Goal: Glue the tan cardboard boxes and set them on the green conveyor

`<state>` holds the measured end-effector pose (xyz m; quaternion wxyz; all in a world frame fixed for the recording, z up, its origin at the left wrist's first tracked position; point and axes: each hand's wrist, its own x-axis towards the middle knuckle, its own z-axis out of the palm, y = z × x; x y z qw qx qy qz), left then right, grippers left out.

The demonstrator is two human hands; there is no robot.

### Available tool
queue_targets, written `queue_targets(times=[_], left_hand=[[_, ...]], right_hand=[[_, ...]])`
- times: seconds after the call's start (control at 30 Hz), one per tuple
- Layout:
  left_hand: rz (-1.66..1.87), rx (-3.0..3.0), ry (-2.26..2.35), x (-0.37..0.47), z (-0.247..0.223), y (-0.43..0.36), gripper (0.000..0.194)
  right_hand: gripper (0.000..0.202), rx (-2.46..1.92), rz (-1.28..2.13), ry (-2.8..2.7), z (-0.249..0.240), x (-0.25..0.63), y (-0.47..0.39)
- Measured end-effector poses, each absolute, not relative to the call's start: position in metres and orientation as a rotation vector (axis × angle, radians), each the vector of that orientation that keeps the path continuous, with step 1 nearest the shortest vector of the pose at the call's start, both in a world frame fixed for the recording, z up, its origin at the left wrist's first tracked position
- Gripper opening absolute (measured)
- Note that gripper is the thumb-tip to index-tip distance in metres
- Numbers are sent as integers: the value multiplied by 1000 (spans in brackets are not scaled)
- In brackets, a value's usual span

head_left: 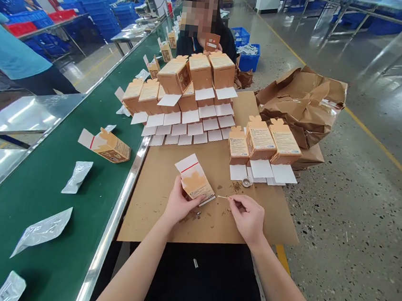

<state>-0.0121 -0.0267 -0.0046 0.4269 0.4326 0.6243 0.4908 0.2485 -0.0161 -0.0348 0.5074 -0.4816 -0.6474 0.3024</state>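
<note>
The person's left hand (181,199) was partly closed around a tan carton (197,184), the thumb across the lower part of its printed face and most of the fingers hidden behind it. The carton sat tilted above the near part of a brown cardboard sheet (269,213), well apart from the big stack of cartons (193,104); whether it touched the sheet could not be told. The right hand (247,216) was nearly closed, thumb and forefinger pinching a thin pale stick (222,197), its tip just beside the carton's lower corner. The carton looked like thin card, likely light, stiff along its folded edges but easily dented on the broad faces, and perhaps a little slick where printed. A hold on opposite side edges seemed best, with gentle pressure, since the white flap (189,162) with its red strip would probably bend. The stick looked slight, likely to snap if squeezed or levered hard
</note>
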Motion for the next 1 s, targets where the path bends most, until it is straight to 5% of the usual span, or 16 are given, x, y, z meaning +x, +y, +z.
queue_targets(times=[0.6, 0.87, 1.0], left_hand=[[1125, 1144, 1704, -12, -6, -30, 77], [1833, 660, 2113, -156, 6, -81, 90], [1815, 526, 2340, -210, 8, -140, 98]], right_hand=[[33, -1191, 648, -1488, -6, 283, -41], [32, -1171, 575, -1488, -2, 294, -42], [26, -1114, 573, -1498, -1, 289, -39]])
